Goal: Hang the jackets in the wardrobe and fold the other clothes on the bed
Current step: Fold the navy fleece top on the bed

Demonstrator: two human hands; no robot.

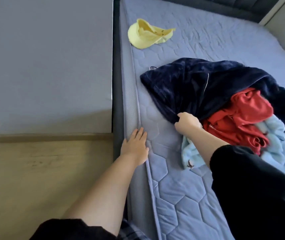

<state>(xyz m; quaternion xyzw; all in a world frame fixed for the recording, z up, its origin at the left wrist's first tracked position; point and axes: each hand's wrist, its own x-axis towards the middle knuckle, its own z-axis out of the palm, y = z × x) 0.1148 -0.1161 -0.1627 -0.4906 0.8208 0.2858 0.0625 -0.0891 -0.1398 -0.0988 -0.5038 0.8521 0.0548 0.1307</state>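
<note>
A heap of clothes lies on the blue quilted mattress. On top is a dark navy fleece garment, spread wide. Beside it a red shirt is crumpled over a light blue fluffy garment. My right hand is shut on the near edge of the navy garment. Flat on the mattress's left edge rests my left hand, fingers spread, holding nothing. Both of my arms wear short black sleeves.
A yellow cap lies upside down farther up the mattress. The dark bed frame runs along the left side against a grey wall. Wooden floor shows at lower left. A dark headboard closes the far end.
</note>
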